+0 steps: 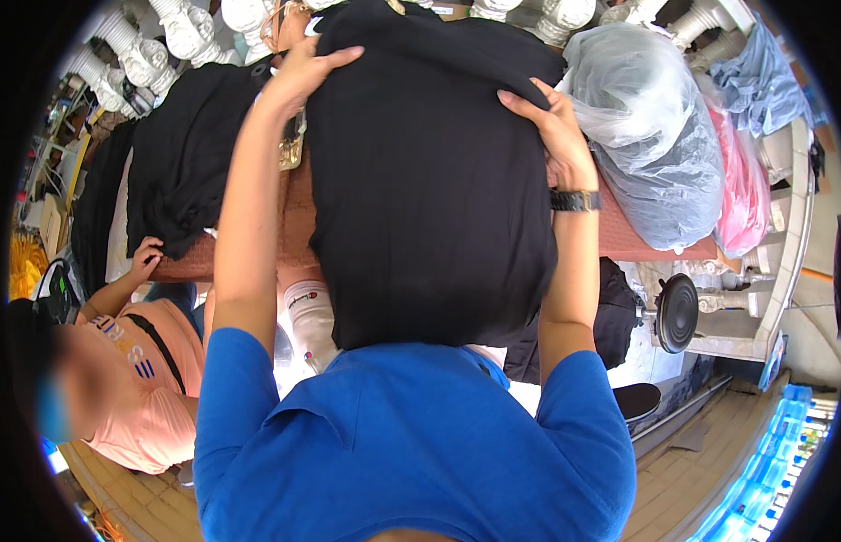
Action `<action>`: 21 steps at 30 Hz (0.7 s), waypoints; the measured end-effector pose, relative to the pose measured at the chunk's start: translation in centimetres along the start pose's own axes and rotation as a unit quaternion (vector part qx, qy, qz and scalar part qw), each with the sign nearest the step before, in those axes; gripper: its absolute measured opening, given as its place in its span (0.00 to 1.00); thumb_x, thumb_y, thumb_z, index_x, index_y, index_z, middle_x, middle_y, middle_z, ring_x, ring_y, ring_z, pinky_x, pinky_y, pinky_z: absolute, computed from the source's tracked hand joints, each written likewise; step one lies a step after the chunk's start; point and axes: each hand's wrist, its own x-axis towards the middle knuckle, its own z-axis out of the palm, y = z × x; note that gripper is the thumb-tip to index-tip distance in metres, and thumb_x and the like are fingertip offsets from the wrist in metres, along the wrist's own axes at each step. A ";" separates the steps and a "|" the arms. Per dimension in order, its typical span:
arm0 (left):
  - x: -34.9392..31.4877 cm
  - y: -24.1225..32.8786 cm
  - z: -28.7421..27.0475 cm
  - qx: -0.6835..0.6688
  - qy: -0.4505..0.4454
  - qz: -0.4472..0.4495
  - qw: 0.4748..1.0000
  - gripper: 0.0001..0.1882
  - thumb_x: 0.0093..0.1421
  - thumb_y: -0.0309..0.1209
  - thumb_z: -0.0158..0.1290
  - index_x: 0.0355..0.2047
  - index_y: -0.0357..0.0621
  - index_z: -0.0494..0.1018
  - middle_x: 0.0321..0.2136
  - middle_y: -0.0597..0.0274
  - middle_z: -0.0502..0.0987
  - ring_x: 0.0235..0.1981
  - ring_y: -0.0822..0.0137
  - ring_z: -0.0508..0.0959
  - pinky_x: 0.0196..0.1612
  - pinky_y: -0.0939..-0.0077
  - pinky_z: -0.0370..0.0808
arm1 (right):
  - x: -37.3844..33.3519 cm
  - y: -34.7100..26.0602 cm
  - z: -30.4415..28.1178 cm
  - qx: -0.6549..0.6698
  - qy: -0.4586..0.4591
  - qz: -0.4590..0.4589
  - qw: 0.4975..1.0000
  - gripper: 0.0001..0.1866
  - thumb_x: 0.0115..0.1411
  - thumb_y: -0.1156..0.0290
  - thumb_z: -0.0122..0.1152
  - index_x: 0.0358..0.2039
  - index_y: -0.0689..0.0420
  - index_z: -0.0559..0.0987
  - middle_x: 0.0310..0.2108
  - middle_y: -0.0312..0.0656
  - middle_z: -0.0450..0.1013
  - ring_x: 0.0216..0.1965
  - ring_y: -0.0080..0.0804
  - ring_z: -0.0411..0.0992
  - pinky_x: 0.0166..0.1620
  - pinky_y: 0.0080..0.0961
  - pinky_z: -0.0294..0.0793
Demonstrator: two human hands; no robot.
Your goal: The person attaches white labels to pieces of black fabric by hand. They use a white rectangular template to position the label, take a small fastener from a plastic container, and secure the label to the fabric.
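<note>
Left hand [301,76] and right hand [558,131] pinch soft black cloth [429,199]
It partly hides the front edge of the red-brown counter [296,203].

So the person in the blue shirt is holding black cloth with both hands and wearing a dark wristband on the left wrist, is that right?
Not quite: the head view shows the dark wristband on the right wrist. The black cloth is indeed in both hands.

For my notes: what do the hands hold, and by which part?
A wide black cloth, gripped toward its far end: left hand at its left edge, right hand at its right.
</note>
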 end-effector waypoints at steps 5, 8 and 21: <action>0.6 -10.5 3.6 0.302 0.138 0.058 0.942 0.40 0.56 0.40 0.68 0.66 0.42 0.64 0.62 0.39 0.67 0.62 0.49 0.70 0.62 0.61 0.70 | 3.8 11.8 -4.4 -0.462 0.215 -0.127 0.851 0.24 0.56 0.65 0.75 0.49 0.63 0.77 0.41 0.52 0.78 0.42 0.46 0.78 0.47 0.38 0.77; -6.5 -10.4 4.9 0.313 0.174 0.203 0.911 0.30 0.59 0.33 0.64 0.61 0.41 0.69 0.59 0.42 0.69 0.60 0.45 0.70 0.62 0.57 0.69 | -1.8 15.1 -4.8 -0.554 0.211 -0.215 0.776 0.28 0.59 0.61 0.70 0.53 0.65 0.71 0.49 0.65 0.67 0.50 0.65 0.67 0.53 0.51 0.69; -32.0 -18.3 6.3 -0.098 0.152 -0.295 0.938 0.32 0.53 0.39 0.70 0.49 0.30 0.69 0.42 0.52 0.76 0.41 0.71 0.76 0.47 0.76 0.73 | -21.1 24.7 -3.2 -0.173 0.111 0.134 0.969 0.26 0.56 0.62 0.76 0.47 0.64 0.75 0.41 0.43 0.77 0.43 0.31 0.75 0.51 0.27 0.73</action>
